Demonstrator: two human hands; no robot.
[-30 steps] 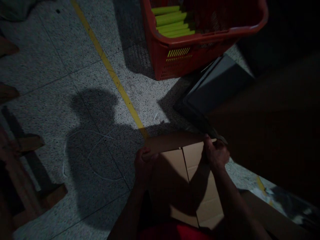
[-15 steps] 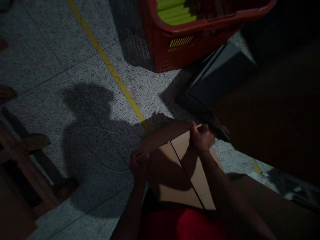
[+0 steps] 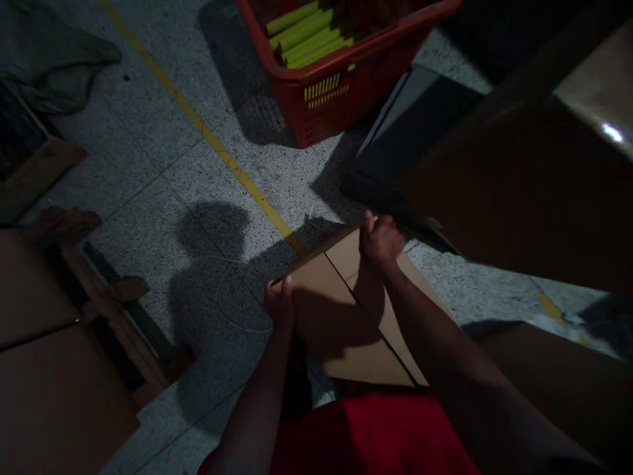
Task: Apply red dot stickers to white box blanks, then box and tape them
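Observation:
A brown cardboard box [image 3: 321,307] is right in front of my body, with a dark seam running between two panels of its near face. My left hand [image 3: 281,300] is closed around the box's far left corner, thumb on top. At the far right corner, my right hand [image 3: 383,239] grips the far edge with its fingers curled over. Shadows of my arms fall across the cardboard. The underside of the box is hidden.
A red plastic crate [image 3: 326,99] holding several yellow tubes [image 3: 306,33] stands ahead. Grey panels [image 3: 420,119] lie beside it. Large cartons [image 3: 519,191] rise at the right. At left is a wooden pallet [image 3: 113,316] with boxes [image 3: 44,396]. A thin white strap [image 3: 237,326] lies on the floor.
The far flap of the box, upright and visible before, now shows only as a thin strip. Both hands keep their hold. My view has shifted, showing more of the pallet at left.

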